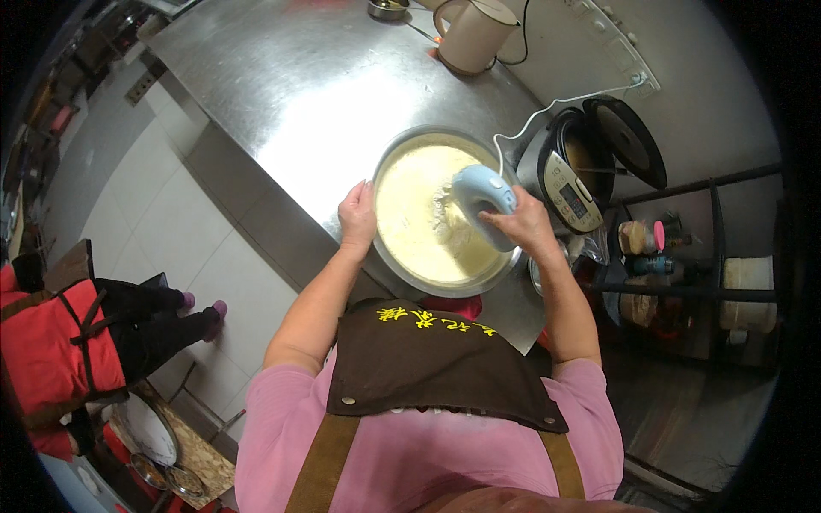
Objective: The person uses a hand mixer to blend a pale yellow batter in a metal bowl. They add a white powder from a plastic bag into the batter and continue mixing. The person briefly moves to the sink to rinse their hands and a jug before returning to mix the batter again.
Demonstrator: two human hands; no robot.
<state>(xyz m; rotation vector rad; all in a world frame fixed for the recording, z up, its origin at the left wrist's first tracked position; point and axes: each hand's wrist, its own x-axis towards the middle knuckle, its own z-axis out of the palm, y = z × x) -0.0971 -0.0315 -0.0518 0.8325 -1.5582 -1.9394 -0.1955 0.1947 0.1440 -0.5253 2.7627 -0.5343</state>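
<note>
A large round metal bowl (pixel 399 280) stands near the front edge of the steel worktop, holding a pale yellow batter (pixel 410 199). My right hand (pixel 523 221) grips the handle of a light blue electric hand mixer (pixel 478 186). The mixer's head is over the right half of the batter; its beaters are mostly hidden under the body, and the surface beside them looks ruffled. My left hand (pixel 359 215) holds the bowl's left rim with the fingers curled. A white cord (pixel 539 114) runs from the mixer to a wall socket strip.
An open rice cooker (pixel 571 186) sits right of the bowl. Farther back are a beige electric kettle (pixel 476 38) and a small metal bowl (pixel 387 9). Shelves with jars (pixel 635 237) stand at right. Another person in a red top (pixel 83 340) is on the tiled floor (pixel 167 211) at left.
</note>
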